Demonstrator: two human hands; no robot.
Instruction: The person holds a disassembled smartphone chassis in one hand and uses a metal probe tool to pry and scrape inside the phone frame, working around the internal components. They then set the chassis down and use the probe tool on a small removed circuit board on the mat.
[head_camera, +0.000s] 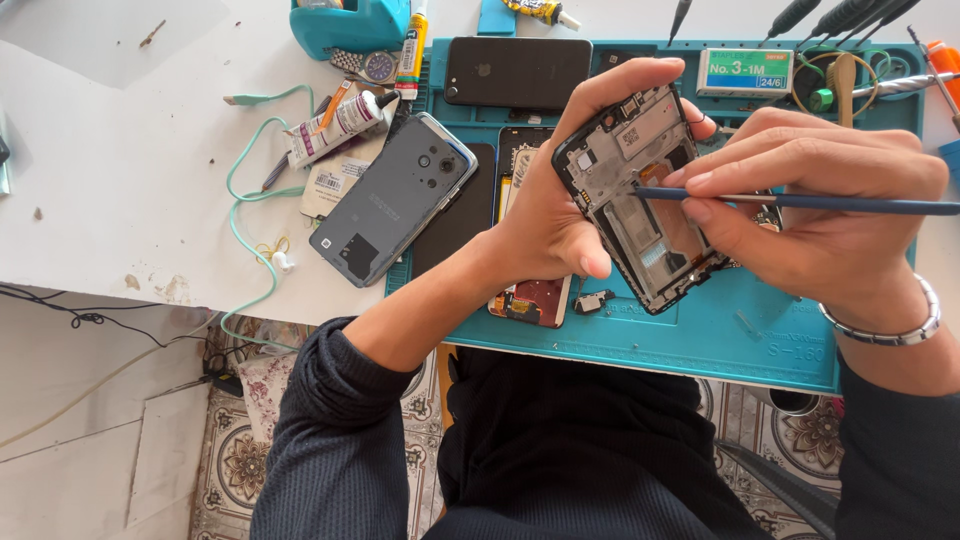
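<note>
My left hand (560, 215) holds an opened phone frame (640, 200) tilted above the teal work mat (720, 330), its bare inner side facing me. My right hand (820, 215) grips a thin dark blue tool (800, 202) like a pen, with the tip resting inside the frame near its middle. A silver bracelet (885, 325) circles my right wrist. Beneath my left hand lies a phone part with an exposed circuit board (530, 298), partly hidden.
A grey phone back cover (390, 200) lies left of the mat, a black phone (515, 72) at the mat's top. Glue tubes (335, 125), a wristwatch (378, 66), a mint cable (240, 200) and a teal holder (350, 22) sit on the white table. Screwdrivers (830, 15) stand at top right.
</note>
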